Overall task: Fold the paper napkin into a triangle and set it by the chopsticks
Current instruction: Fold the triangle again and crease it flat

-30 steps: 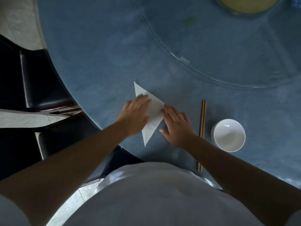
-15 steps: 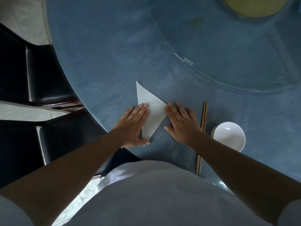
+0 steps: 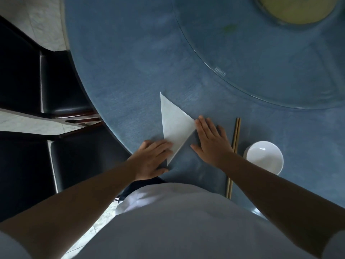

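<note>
A white paper napkin (image 3: 174, 126), folded into a triangle, lies flat on the blue table (image 3: 121, 71) near its front edge. My left hand (image 3: 153, 157) rests flat with its fingers on the napkin's near left corner. My right hand (image 3: 211, 141) lies flat on the table, its fingertips touching the napkin's right corner. A pair of wooden chopsticks (image 3: 234, 146) lies just right of my right hand, pointing away from me. Neither hand grips anything.
A white bowl (image 3: 264, 156) stands right of the chopsticks. A glass turntable (image 3: 261, 62) with a yellow-green dish (image 3: 293, 10) covers the table's far right. Two dark chairs (image 3: 56, 81) stand off the table's left edge.
My left hand has slid down the napkin toward its near corner, uncovering most of the triangle. My right hand has stayed at the right corner.
</note>
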{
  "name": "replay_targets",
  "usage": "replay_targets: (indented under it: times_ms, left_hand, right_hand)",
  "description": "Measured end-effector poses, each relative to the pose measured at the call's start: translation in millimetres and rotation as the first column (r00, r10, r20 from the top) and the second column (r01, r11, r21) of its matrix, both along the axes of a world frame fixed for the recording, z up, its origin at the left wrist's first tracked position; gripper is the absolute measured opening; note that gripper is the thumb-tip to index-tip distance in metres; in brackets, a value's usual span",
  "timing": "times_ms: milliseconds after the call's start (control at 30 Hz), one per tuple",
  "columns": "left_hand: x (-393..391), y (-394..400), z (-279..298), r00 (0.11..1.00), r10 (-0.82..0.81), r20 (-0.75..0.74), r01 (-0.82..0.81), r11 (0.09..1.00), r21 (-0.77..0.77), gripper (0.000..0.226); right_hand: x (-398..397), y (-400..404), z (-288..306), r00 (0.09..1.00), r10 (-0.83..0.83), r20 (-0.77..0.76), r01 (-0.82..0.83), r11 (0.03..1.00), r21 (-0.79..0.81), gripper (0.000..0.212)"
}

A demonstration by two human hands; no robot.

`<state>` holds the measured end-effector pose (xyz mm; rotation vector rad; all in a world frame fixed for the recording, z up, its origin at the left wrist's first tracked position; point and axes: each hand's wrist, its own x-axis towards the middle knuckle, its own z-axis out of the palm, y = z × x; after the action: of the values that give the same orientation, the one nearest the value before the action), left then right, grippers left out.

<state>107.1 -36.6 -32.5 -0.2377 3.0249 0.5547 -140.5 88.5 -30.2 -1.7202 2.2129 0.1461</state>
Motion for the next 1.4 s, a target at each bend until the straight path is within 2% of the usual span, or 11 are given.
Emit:
replay_targets:
  times_ms: [200,333,633,700,833,933,1067,1133,1200,1300,1400]
  left_hand:
    - [0.4,6.3,0.7,0.997,0.023,-0.069,-0.027,0.998,-0.062,0.025]
    - [-6.1,8.7,7.4,0.992,0.055,-0.111,-0.067,0.992,-0.103,0.014]
    - [-8.2,8.8,15.1,0.991,0.099,-0.094,-0.106,0.992,-0.072,0.02]
    - [-7.2,6.8,14.1,0.992,0.109,-0.062,-0.11,0.994,-0.019,0.016]
    - [-4.3,4.4,13.4,0.997,0.078,0.017,-0.078,0.997,0.003,0.024]
    - [-3.6,7.6,12.5,0.994,0.106,-0.019,-0.106,0.994,0.005,0.022]
    - [-7.5,10.3,13.7,0.982,0.18,-0.05,-0.179,0.983,0.029,0.026]
    - [-9.3,11.3,15.1,0.978,0.197,-0.07,-0.196,0.98,0.021,0.019]
    - [-10.4,11.7,16.7,0.975,0.201,-0.097,-0.201,0.98,0.013,0.017]
    - [-12.1,11.5,20.4,0.971,0.218,-0.094,-0.213,0.975,0.054,0.022]
    - [-12.6,9.7,21.3,0.964,0.253,-0.086,-0.241,0.962,0.128,0.021]
  right_hand:
    - [2.6,1.9,1.9,1.0,-0.016,0.013,0.016,0.998,-0.061,0.083]
    - [5.6,6.1,2.6,1.0,-0.011,0.011,0.012,0.992,-0.123,0.08]
    - [14.6,10.6,0.8,0.998,0.055,0.033,-0.05,0.991,-0.12,0.075]
    - [17.1,8.9,1.6,0.996,0.08,0.043,-0.073,0.988,-0.133,0.073]
    - [23.6,4.8,1.0,0.987,0.152,0.057,-0.142,0.978,-0.154,0.073]
    - [27.6,2.5,0.8,0.979,0.196,0.059,-0.183,0.967,-0.178,0.07]
    - [31.3,-3.3,0.2,0.972,0.232,0.04,-0.212,0.938,-0.274,0.051]
    - [34.9,-8.8,0.0,0.969,0.245,0.017,-0.222,0.906,-0.36,0.035]
    - [38.3,-16.1,1.3,0.964,0.266,-0.011,-0.246,0.872,-0.423,0.028]
    - [40.2,-29.0,5.4,0.955,0.297,-0.001,-0.269,0.862,-0.43,0.03]
    - [41.2,-35.1,10.1,0.942,0.317,0.108,-0.255,0.889,-0.38,0.044]
